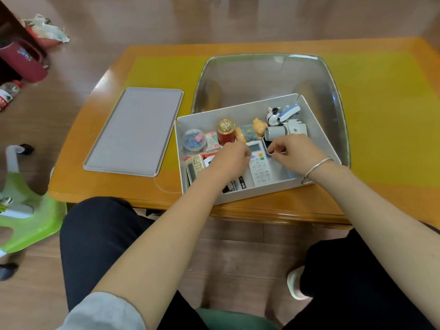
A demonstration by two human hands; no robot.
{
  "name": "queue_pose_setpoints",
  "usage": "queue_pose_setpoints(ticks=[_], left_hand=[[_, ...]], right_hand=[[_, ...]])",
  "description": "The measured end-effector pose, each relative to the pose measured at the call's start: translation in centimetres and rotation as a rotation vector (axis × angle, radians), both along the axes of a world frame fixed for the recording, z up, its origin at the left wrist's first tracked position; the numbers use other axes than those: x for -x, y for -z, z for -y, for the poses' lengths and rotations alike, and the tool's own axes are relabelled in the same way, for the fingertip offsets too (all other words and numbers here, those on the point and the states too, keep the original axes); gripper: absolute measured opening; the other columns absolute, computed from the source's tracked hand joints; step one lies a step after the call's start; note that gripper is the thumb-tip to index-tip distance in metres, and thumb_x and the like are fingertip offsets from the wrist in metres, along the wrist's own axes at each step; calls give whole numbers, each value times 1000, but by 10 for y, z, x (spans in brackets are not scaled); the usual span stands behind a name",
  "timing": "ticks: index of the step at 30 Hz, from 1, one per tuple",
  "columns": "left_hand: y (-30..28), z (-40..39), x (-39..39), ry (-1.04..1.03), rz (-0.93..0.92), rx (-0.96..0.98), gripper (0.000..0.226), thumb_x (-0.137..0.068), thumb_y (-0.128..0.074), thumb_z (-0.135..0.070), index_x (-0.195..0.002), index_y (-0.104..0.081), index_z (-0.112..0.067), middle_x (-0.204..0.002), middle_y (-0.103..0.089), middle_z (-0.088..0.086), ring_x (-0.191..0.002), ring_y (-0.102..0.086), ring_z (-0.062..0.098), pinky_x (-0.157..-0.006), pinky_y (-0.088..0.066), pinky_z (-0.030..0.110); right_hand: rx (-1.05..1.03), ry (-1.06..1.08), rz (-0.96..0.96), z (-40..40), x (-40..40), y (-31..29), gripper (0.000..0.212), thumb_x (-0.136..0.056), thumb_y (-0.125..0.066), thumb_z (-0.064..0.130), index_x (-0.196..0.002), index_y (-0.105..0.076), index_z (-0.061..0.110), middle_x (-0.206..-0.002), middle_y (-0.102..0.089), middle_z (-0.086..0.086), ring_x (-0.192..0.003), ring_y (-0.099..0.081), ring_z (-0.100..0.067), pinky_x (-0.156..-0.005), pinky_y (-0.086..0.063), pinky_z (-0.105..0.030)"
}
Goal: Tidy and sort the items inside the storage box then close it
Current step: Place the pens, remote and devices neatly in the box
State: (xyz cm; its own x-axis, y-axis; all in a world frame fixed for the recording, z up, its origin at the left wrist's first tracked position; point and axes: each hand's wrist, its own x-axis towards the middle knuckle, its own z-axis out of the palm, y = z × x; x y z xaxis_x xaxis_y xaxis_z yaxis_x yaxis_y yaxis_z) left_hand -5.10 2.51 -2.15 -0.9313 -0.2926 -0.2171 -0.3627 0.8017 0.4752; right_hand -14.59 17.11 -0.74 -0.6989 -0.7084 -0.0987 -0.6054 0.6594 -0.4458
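My right hand (292, 151) pinches, I think, a dark gadget (267, 148); my left hand (232, 158), curled, could knock the red stamp (225, 133).

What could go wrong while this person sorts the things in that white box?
The storage box sits at the table's near edge; a push from either hand could probably slide it off. The red seal with the gold top stands upright beside the left hand and could tip. The right hand pinches a small dark item beside the white remote, and might knock the toys behind it.
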Motion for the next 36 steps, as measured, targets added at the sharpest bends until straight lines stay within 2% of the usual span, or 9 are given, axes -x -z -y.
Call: queue_pose_setpoints(ticks=[3,6,8,10,15,20,27,33,36], left_hand=[[-4,9,-8,198,61,73,36,-97,-44,-9,-124,-63,-23,-124,-62,6,-109,-57,24,-90,-48,37],[-4,15,-15,289,144,47,47,-93,-39,-6,-129,-60,-27,-130,-58,6,-116,-51,25,-96,-44,43],[-2,16,-18,320,192,7,43,-95,-34,-19,-129,-60,-28,-135,-55,4,-123,-47,26,-101,-40,44],[0,16,-21,359,246,66,50,-93,-24,-37,-123,-63,-27,-136,-54,0,-125,-42,26,-104,-34,47],[5,18,-28,421,294,198,53,-96,-16,-48,-126,-58,-38,-153,-34,-6,-136,-22,21,-105,-16,47],[5,16,-33,463,303,228,56,-94,-17,-51,-127,-59,-35,-154,-32,-4,-138,-20,19,-103,-15,43],[5,14,-37,485,274,266,57,-97,-13,-48,-129,-59,-34,-155,-30,-3,-138,-19,20,-105,-14,42],[9,18,-42,491,258,278,60,-95,-9,-49,-129,-58,-36,-156,-29,-4,-139,-20,21,-106,-13,41],[8,17,-43,453,190,263,55,-98,-14,-51,-127,-59,-38,-150,-38,-3,-135,-25,21,-103,-17,42]], right_hand=[[-155,-116,-95,13,-2,3,23,-86,-63,26,-108,-67,20,-98,-67,-1,-90,-60,-18,-80,-50,-32],[-300,-190,-163,27,-4,6,43,-82,-65,45,-118,-59,23,-111,-59,-2,-100,-57,-20,-81,-49,-34],[-387,-214,-204,34,-6,9,57,-77,-64,56,-122,-54,22,-116,-56,-4,-104,-56,-22,-80,-48,-36],[-440,-211,-221,38,-8,10,65,-72,-66,61,-123,-52,23,-116,-57,-4,-105,-56,-23,-78,-48,-35],[-442,-155,-192,38,-11,10,65,-71,-68,55,-125,-49,26,-109,-60,-3,-97,-57,-23,-65,-41,-29],[-466,-126,-182,34,-8,13,59,-74,-64,45,-126,-47,23,-112,-59,-6,-97,-57,-24,-64,-41,-29],[-505,-142,-200,31,-6,15,74,-68,-66,64,-127,-47,24,-116,-58,-7,-102,-57,-24,-74,-47,-34],[-495,-107,-199,31,-7,18,62,-76,-62,59,-122,-51,18,-114,-56,-9,-99,-58,-25,-75,-47,-33],[-479,-99,-209,31,-7,16,59,-78,-61,59,-119,-52,17,-111,-58,-9,-97,-58,-24,-75,-47,-33]])
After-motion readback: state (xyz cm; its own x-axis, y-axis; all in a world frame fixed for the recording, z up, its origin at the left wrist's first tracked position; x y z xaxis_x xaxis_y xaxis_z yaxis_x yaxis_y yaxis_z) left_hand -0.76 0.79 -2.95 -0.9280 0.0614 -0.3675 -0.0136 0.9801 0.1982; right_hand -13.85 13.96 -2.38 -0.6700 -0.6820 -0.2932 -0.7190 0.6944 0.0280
